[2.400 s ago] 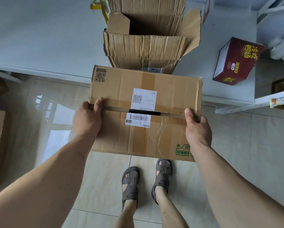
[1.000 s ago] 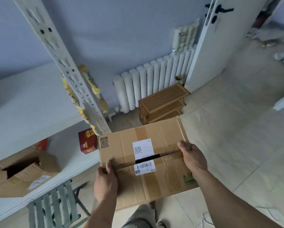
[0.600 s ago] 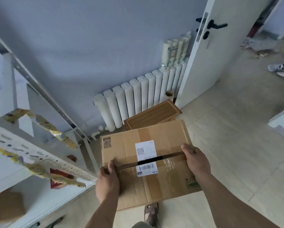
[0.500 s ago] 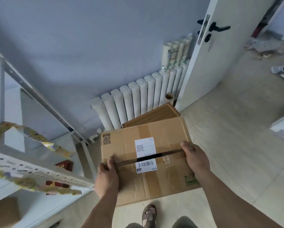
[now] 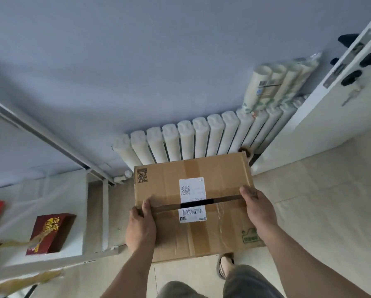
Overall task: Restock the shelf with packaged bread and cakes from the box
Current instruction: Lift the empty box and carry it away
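Hands (image 5: 140,227) gripping box (image 5: 193,203) sides

The box (image 5: 193,203) bears a QR code (image 5: 142,177), a white label (image 5: 192,200) with QR code and barcode, and a green mark (image 5: 249,235); no text is legible.

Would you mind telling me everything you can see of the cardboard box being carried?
The cardboard box is plain brown corrugated card, oblong, held roughly level above the tiled floor in front of the radiator. Its top flaps are shut, with a dark seam across the middle, crossed by a white shipping label with a barcode. Clear tape, a printed code at one corner and a green mark show. The left hand and right hand grip its two ends, thumbs on top.
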